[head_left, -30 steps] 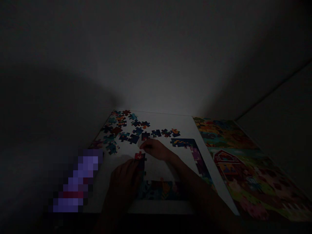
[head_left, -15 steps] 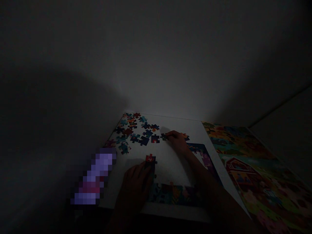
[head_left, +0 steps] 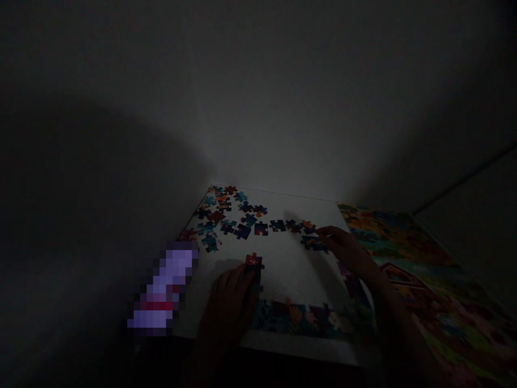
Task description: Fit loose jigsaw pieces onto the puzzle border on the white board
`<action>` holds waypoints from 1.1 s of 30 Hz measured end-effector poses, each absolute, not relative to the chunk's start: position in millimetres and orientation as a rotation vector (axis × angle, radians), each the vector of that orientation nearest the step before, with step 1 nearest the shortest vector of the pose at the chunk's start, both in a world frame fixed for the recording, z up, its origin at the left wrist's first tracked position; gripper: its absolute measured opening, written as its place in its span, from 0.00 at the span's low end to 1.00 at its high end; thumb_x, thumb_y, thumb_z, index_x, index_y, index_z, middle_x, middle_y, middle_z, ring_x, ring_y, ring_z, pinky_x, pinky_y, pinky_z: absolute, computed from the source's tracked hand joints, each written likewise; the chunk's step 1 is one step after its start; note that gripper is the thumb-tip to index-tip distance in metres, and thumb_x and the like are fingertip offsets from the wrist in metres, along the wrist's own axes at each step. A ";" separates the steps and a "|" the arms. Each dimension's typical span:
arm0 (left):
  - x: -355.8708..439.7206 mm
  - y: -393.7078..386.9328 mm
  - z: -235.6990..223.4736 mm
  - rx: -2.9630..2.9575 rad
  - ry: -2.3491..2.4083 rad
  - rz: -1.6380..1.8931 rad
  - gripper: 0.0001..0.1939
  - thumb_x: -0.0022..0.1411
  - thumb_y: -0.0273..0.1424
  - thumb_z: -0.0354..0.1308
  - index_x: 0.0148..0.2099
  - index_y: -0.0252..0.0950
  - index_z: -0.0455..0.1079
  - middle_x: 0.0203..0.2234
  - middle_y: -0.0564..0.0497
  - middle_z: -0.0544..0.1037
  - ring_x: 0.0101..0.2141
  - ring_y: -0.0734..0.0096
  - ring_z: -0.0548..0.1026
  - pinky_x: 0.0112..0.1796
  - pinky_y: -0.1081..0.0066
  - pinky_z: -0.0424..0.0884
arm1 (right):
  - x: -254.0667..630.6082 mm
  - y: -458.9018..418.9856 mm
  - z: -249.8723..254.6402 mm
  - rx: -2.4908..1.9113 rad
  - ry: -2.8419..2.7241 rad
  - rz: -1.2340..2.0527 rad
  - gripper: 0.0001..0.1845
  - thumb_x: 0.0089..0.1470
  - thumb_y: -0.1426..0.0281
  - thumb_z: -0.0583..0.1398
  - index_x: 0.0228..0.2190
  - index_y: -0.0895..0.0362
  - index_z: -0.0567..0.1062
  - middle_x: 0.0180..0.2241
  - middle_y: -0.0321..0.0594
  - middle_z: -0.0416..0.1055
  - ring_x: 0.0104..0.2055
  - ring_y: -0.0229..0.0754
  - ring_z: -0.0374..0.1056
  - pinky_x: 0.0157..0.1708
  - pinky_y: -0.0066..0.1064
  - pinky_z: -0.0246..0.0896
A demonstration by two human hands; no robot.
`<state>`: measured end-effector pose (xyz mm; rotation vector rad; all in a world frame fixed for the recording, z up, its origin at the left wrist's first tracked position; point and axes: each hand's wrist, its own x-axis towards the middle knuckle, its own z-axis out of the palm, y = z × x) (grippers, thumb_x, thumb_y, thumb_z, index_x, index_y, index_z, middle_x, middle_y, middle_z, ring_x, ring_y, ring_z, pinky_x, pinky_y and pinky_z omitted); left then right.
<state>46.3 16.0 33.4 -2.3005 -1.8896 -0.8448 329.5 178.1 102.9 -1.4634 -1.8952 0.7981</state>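
Note:
In dim light, a partly assembled jigsaw puzzle (head_left: 297, 318) lies on a white table (head_left: 283, 264). My left hand (head_left: 232, 293) rests with fingers laid over its left column, beside a red-topped puzzle piece (head_left: 253, 260). Reaching across from the right, my right hand (head_left: 341, 242) has its fingers stretched out. Their tips are at an orange puzzle piece (head_left: 308, 226) and the joined top-right section (head_left: 314, 243); whether they touch is too dark to tell. A dark blue puzzle piece (head_left: 277, 225) and a red-centred puzzle piece (head_left: 261, 229) lie further left.
Several loose puzzle pieces (head_left: 218, 215) are spread over the table's far left. A colourful farm picture (head_left: 407, 275) with a red barn lies along the right. At the left edge is a pixelated purple area (head_left: 161, 291). A pale wall (head_left: 274, 108) rises behind the table.
My right hand has moved right, away from the dark blue piece, to the orange piece and the top-right section. My left hand stays on the left column; the view has shifted slightly.

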 end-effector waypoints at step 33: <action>48.2 14.4 42.2 -2.357 -1.897 -0.843 0.16 0.67 0.29 0.52 0.57 0.41 0.68 0.56 0.47 0.72 0.51 0.57 0.69 0.49 0.55 0.67 | 191.1 210.7 57.1 -0.906 -2.169 1.399 0.10 0.51 0.68 0.62 0.36 0.58 0.76 0.33 0.39 0.75 0.34 0.39 0.70 0.36 0.31 0.64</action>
